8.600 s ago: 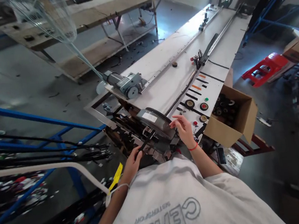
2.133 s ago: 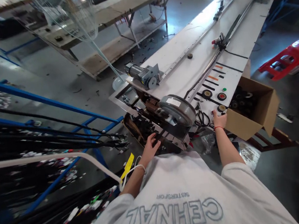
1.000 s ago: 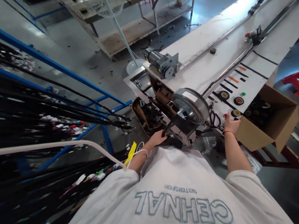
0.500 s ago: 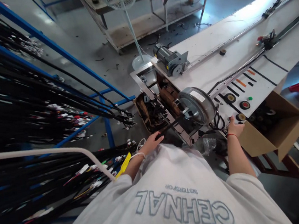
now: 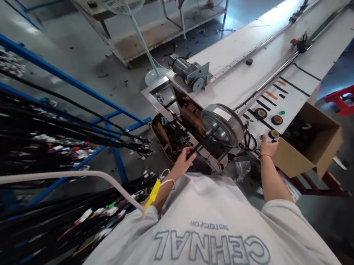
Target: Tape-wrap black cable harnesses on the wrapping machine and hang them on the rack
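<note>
Drum (image 5: pixel 233 123) standing between left hand (image 5: pixel 182 165) and right hand (image 5: pixel 269 147)

The left hand is grasping a black strip (image 5: pixel 203 141) with thumb and fingers at its near end; the strip is running from there toward the metal drum, which is sitting at the near end of a long white table (image 5: pixel 232 88); the right hand is resting at the table's edge, just beside a tape roll (image 5: pixel 273 134); whether it is pressing or gripping anything, one cannot tell, since the hand is covering the spot beneath; a red band (image 5: pixel 265 155) is circling that wrist; black loops (image 5: pixel 248 141) are lying between the drum and the right hand; a cardboard box (image 5: pixel 294 160) is standing open beside the table; a motor (image 5: pixel 180 63) is sitting beyond the drum; to the left, black cables (image 5: pixel 10 108) are hanging along a blue rack (image 5: pixel 119 164); a yellow tag (image 5: pixel 153 194) is showing at the left forearm.
</note>
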The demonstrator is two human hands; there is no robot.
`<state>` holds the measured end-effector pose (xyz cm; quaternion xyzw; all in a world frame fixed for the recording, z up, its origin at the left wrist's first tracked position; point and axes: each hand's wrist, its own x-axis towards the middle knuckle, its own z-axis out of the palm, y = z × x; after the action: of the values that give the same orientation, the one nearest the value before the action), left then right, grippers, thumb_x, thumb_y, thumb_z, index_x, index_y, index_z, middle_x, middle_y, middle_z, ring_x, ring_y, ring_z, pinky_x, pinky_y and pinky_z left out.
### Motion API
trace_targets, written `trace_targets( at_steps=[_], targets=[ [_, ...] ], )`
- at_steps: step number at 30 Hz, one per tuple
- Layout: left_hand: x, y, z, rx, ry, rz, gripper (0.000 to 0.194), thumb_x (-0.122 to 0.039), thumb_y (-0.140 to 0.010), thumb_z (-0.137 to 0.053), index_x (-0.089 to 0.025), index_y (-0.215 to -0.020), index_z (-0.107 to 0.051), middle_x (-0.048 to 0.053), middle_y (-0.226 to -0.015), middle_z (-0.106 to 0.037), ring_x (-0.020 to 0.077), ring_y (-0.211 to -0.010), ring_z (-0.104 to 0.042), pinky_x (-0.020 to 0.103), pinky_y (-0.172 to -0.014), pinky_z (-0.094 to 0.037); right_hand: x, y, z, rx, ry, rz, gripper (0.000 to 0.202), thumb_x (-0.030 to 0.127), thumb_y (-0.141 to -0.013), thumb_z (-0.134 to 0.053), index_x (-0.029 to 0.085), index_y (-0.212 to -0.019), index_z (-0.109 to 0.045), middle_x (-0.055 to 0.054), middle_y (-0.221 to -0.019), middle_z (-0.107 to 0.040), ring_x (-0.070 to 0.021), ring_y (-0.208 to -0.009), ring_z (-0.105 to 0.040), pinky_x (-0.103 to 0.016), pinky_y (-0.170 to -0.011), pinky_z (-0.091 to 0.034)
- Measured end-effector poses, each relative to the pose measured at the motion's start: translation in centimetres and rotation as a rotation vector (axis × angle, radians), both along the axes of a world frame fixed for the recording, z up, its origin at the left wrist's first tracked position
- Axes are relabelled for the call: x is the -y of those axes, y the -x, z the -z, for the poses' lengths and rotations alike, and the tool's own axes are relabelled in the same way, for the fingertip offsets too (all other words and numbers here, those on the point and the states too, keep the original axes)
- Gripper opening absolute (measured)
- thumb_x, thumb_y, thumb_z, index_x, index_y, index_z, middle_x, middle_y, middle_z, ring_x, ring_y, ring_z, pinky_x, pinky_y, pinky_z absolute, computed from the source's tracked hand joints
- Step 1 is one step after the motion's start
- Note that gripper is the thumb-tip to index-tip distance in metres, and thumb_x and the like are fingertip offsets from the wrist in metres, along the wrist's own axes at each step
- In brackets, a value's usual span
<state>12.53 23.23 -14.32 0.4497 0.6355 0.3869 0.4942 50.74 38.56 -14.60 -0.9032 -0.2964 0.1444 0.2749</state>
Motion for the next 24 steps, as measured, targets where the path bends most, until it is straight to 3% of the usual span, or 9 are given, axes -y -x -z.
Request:
trace_targets(
  at_steps=[8,13,16,19,24],
  targets=[
    [-2.7,-2.5,0.0,0.002,-0.041,0.023,0.043,-0.036,-0.088,-0.060,-0.015,-0.123,-0.048,0.007,-0.100,-0.065,0.0201,-0.092,-0.064,0.037,-0.090,-0.050,0.1,-0.1,-0.1,-0.020,0.025,-0.006,0.082,0.060,-0.083,-0.063,0.002,-0.137,-0.042,-0.031,-0.138,-0.049,-0.0406,-0.129,-0.049,-0.051,-0.108,-0.039],
    [-4.5,-3.9,-0.8,-0.151,-0.096,0.016,0.038,-0.027,-0.085,-0.062,-0.016,-0.119,-0.053,0.010,-0.108,-0.067,0.0230,-0.102,-0.064,0.038,-0.097,-0.048,0.1,-0.2,0.2,-0.003,0.023,-0.011,0.080,0.060,-0.083,-0.062,0.002,-0.136,-0.044,-0.030,-0.138,-0.050,-0.0404,-0.129,-0.049,-0.050,-0.108,-0.039],
    [-4.9,-4.0,-0.9,-0.294,-0.109,0.077,0.027,-0.029,-0.086,-0.059,-0.016,-0.109,-0.060,0.011,-0.105,-0.069,0.0244,-0.097,-0.066,0.036,-0.090,-0.050,0.1,-0.3,0.4,0.002,0.012,-0.010,0.081,0.061,-0.083,-0.061,0.002,-0.136,-0.043,-0.031,-0.137,-0.051,-0.0402,-0.129,-0.049,-0.050,-0.108,-0.039],
    [-4.2,-2.9,0.1,-0.411,-0.036,0.194,0.019,-0.033,-0.086,-0.056,-0.017,-0.093,-0.065,0.008,-0.086,-0.070,0.0230,-0.081,-0.066,0.033,-0.079,-0.050,0.0,-0.3,0.6,0.009,0.032,-0.015,0.083,0.063,-0.084,-0.059,0.002,-0.136,-0.042,-0.031,-0.136,-0.050,-0.0406,-0.129,-0.049,-0.051,-0.108,-0.038],
    [-1.2,0.8,3.0,-0.485,0.128,0.339,0.014,-0.031,-0.077,-0.060,-0.018,-0.077,-0.064,0.005,-0.073,-0.068,0.0220,-0.074,-0.063,0.028,-0.069,-0.048,-0.1,-0.5,1.0,0.006,0.031,-0.010,0.082,0.066,-0.087,-0.054,0.002,-0.137,-0.041,-0.030,-0.138,-0.049,-0.0400,-0.129,-0.049,-0.052,-0.108,-0.038]
  ],
)
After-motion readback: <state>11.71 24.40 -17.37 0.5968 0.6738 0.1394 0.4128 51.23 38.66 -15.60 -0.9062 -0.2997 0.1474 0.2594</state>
